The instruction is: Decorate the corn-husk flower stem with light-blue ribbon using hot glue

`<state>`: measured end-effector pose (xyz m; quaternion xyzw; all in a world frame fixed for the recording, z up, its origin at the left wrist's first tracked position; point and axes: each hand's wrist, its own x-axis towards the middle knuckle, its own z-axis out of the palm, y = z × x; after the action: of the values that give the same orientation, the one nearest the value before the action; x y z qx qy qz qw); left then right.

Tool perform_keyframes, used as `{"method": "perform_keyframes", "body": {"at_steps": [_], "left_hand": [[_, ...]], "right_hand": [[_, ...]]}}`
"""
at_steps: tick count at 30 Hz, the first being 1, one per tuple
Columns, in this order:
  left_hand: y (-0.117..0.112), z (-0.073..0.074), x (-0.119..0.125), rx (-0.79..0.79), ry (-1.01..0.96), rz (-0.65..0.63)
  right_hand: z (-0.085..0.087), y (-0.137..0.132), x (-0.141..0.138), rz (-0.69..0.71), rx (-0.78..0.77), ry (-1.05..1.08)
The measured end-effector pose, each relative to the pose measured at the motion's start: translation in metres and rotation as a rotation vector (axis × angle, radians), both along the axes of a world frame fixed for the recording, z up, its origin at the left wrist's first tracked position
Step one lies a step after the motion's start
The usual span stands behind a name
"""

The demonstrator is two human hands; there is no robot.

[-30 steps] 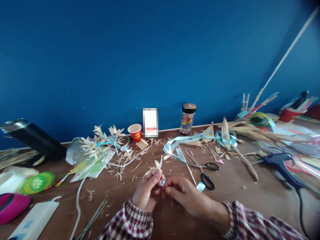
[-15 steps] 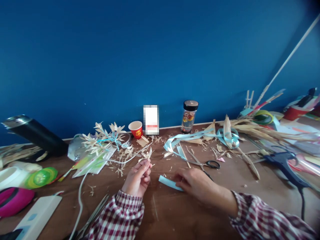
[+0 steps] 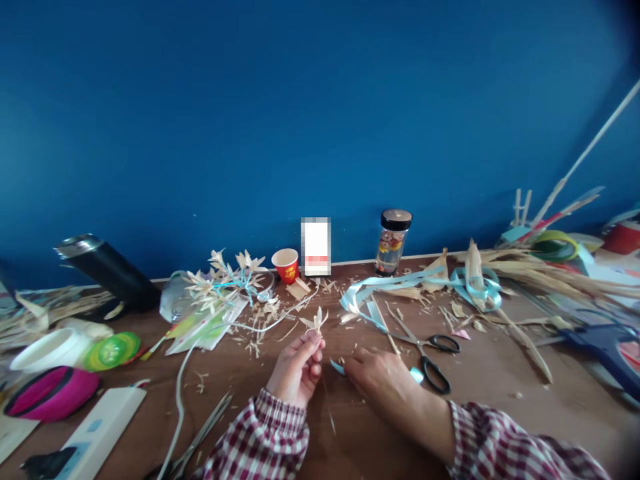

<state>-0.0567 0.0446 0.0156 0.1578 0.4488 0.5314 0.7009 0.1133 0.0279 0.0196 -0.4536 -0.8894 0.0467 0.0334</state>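
My left hand [image 3: 297,367] is closed, pinching a small pale flower made of corn husk [image 3: 316,321] between thumb and fingertips, petals upward. To its right, my right hand [image 3: 383,380] lies low over the table with its fingers curled round a short strip of light blue ribbon [image 3: 337,367]. The strip's tips show on either side of that hand; its middle is hidden. Just beyond the right hand lie open scissors [image 3: 423,343] with black handles and a longer light blue ribbon [image 3: 370,285].
Finished husk flowers [image 3: 227,280] on blue stems lie at left, near a red paper cup [image 3: 286,267]. A lidded bottle [image 3: 393,243] stands by the wall. A glue gun [image 3: 600,340] is at right, a power strip [image 3: 103,430] and white cable [image 3: 180,400] at left.
My right hand has slid over the ribbon strip, covering most of it. My left hand still pinches the flower. The whole view has shifted, so things appear farther right and slightly lower.
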Motion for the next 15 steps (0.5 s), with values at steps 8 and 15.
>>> {"method": "perform_keyframes", "body": {"at_steps": [8, 15], "left_hand": [[0.000, 0.002, 0.002, -0.072, 0.004, 0.054], [-0.002, 0.000, 0.008, -0.084, -0.002, 0.034]], "right_hand": [[0.005, 0.007, 0.006, -0.151, -0.141, 0.575], [-0.001, 0.013, 0.005, -0.359, -0.673, 1.183]]}}
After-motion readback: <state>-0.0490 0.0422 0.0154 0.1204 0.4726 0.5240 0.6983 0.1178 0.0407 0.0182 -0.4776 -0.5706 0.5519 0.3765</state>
